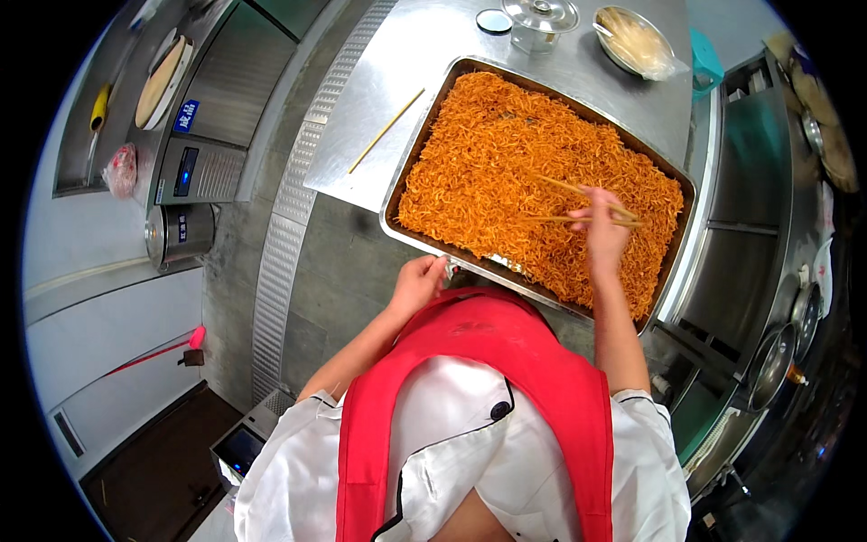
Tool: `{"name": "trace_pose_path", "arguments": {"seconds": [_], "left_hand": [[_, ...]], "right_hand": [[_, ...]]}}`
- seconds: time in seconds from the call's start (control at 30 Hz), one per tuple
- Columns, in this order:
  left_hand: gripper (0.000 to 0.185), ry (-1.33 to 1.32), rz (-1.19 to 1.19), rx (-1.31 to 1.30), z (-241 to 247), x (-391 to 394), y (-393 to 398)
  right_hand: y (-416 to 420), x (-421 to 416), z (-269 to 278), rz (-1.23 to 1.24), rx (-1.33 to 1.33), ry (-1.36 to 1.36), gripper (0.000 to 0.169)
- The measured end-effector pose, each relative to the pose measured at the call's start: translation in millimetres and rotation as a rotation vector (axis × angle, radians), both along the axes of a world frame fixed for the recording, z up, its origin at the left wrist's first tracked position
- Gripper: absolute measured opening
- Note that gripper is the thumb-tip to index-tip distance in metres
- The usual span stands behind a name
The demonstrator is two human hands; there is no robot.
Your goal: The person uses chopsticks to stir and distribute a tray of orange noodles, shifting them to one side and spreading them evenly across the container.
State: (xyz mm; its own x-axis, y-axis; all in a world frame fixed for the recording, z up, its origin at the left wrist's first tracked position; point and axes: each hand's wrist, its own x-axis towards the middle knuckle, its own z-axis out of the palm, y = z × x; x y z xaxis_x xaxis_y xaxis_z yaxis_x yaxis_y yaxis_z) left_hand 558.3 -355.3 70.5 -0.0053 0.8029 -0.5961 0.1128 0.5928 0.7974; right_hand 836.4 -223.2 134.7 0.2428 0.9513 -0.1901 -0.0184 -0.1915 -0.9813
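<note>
A large rectangular metal tray [406, 150], filled with orange-brown shredded food [501, 156], sits before me at the edge of the steel table. My right hand [601, 227] holds a pair of wooden chopsticks [562, 183] over the right half of the tray, their tips spread and touching the shreds. My left hand [421, 281] is at the tray's near rim, fingers bent together; whether it grips the rim or a small thing there I cannot tell. A single wooden stick [386, 131] lies on the table left of the tray.
Behind the tray stand a clear jar with a metal lid [535, 37], a round lid [494, 22] and a bowl holding a plastic bag [637, 44]. Steel refrigerated cabinets [234, 68] line the left. Pans [772, 366] stand at the right. A grated drain strip [281, 271] crosses the floor.
</note>
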Motion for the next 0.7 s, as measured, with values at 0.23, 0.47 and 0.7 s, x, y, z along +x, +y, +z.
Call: {"name": "trace_pose_path", "arguments": {"seconds": [0.23,0.47,0.7], "left_hand": [[0.035,-0.009,-0.014,0.01,2.8,1.5,3.1],[0.035,-0.051,-0.008,0.015,2.3,1.4,2.3],[0.035,-0.051,-0.022,0.024,7.3,4.0,3.9]], "right_hand": [[15.4,-20.3,-43.2,-0.128,-0.044,0.374,0.024],[7.4,32.0,-3.3,-0.077,-0.001,0.445,0.023],[-22.2,49.7,14.4,-0.101,0.101,0.075,0.022]]}}
